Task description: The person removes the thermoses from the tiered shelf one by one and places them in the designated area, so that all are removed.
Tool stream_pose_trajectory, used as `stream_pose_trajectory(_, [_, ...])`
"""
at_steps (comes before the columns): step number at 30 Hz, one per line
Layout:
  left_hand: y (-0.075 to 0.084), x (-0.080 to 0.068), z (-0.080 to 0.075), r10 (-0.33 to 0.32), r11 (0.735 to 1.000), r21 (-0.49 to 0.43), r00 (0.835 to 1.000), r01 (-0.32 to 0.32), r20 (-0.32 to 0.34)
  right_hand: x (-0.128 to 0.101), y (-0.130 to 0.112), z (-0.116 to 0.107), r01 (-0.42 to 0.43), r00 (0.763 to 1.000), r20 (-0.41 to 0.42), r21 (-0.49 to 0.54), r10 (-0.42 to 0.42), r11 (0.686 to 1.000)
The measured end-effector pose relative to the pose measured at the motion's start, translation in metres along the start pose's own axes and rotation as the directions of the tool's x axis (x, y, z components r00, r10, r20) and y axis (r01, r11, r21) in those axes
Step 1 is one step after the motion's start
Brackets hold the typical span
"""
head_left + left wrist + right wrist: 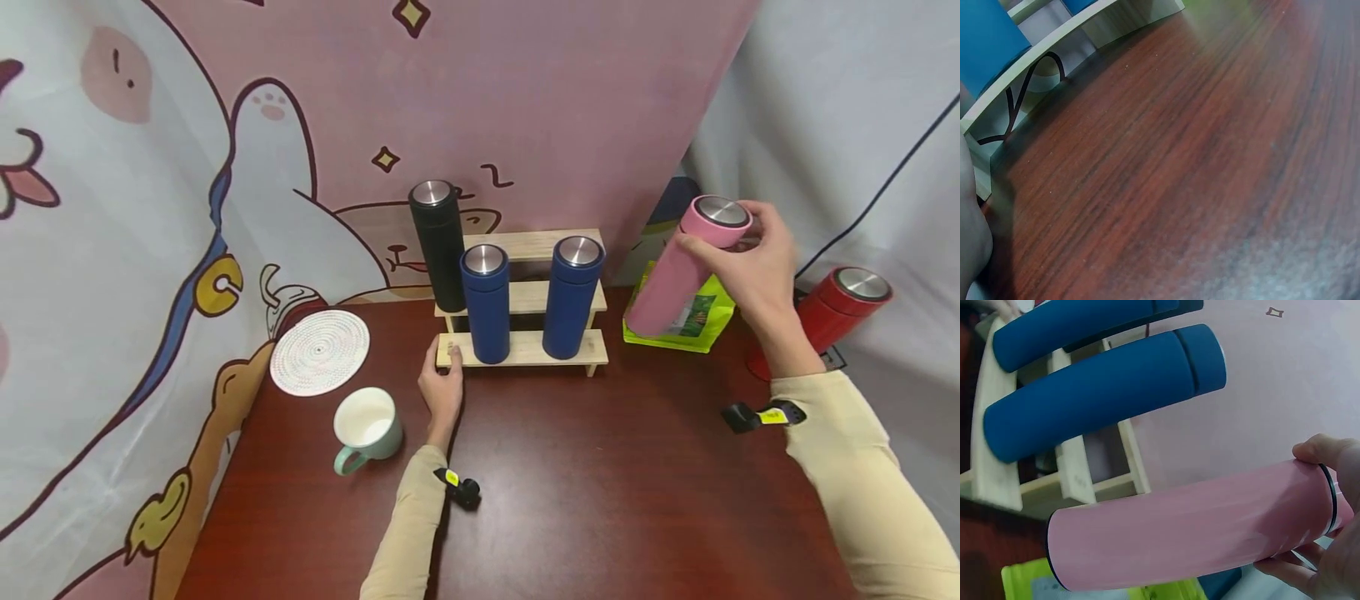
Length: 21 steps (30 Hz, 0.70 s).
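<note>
Showing a dark red wooden table (pixel 600 500) against a pink cartoon backdrop (pixel 525 100). Tilting in the air right of the wooden stepped rack (pixel 525 348): a matte pink flask (pixel 678 275) (steel-capped), right hand (pixel 757 267) gripping its top; left hand (pixel 442 387) resting flat-fingered at the rack's corner.

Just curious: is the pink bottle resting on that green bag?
Apart. In the right wrist view, the pink bottle, gripped near its lid by the right hand, hangs tilted with its base clear of the green bag.
</note>
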State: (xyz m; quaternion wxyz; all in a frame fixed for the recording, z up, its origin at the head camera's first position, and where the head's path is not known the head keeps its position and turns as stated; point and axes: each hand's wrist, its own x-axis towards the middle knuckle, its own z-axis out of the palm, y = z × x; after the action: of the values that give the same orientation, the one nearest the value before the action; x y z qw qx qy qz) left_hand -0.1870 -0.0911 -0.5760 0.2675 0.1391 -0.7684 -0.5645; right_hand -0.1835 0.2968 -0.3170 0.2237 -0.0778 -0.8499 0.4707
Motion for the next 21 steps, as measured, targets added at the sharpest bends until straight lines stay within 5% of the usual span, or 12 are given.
stream_pose_trajectory(21, [-0.001,-0.003,0.002,-0.018,1.0,-0.004,1.0,0.018,0.003,-0.029,0.068,-0.055,-0.065,0.996,-0.077,-0.184,0.052,0.981])
